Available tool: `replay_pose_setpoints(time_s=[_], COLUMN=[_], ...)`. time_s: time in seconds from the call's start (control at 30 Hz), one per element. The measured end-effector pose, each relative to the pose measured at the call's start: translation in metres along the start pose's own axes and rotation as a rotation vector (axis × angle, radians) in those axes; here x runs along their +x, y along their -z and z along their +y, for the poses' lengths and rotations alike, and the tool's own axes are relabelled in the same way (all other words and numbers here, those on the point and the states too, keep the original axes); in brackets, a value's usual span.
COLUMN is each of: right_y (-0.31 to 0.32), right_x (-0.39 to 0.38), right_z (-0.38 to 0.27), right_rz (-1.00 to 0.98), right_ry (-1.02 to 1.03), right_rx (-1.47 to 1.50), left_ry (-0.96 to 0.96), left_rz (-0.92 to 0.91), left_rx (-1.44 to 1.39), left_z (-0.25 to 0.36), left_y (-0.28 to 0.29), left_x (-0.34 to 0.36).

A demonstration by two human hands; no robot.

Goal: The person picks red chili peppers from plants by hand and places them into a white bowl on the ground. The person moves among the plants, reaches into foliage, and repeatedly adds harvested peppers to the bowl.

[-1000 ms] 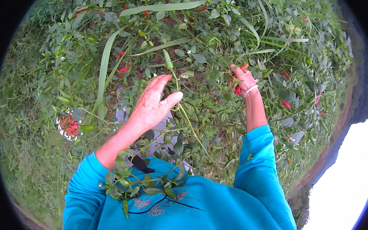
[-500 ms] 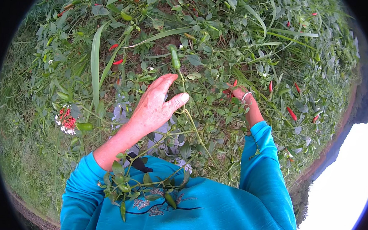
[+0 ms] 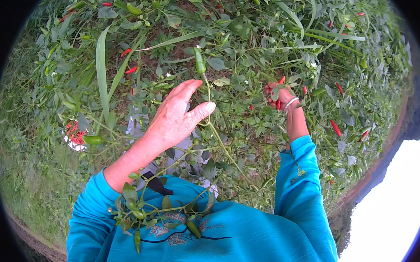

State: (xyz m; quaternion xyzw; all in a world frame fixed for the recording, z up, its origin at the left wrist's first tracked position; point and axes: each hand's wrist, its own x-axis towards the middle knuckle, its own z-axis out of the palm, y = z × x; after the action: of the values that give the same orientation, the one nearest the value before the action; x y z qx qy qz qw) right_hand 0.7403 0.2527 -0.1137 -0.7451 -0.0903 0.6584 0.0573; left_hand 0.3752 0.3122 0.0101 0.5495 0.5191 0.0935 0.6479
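Observation:
My left hand is against a green chili stem, its thumb and fingers apart. The thumb tip lies over the stem and the fingertips are beside it. A green chili stands upright at the stem's top, just past those fingertips. Farther right, my right hand is closed among the leaves, with red chilies showing at its fingers. Leaves partly cover this hand, so how many chilies it holds cannot be told. A pale bracelet circles its wrist.
Dense chili plants with red chilies surround both hands. At left is a white container of red chilies, partly behind leaves. Long grass blades stand at left. A leafy branch with green chilies lies across my blue shirt.
My right hand has pulled slightly out of the foliage and turned, so its closed fingers and red chilies show more. The left hand stays nearly still at the stem.

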Motion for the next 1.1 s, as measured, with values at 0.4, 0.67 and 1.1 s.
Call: replay_pose_setpoints(time_s=[0.4, 0.67, 1.1], right_y=[0.059, -0.002, -0.036], right_x=[0.177, 0.094, 0.066], right_z=[0.205, 0.141, 0.102], right_rz=[-0.129, -0.063, 0.2], right_ry=[0.263, -0.298, -0.092], right_rx=[-0.508, -0.643, -1.013], left_ry=[0.025, 0.027, 0.089], left_rz=[-0.015, -0.039, -0.066], left_rx=[0.025, 0.045, 0.069], left_z=[-0.005, -0.007, -0.001], left_y=[-0.001, -0.008, -0.009], left_x=[0.001, 0.001, -0.003])
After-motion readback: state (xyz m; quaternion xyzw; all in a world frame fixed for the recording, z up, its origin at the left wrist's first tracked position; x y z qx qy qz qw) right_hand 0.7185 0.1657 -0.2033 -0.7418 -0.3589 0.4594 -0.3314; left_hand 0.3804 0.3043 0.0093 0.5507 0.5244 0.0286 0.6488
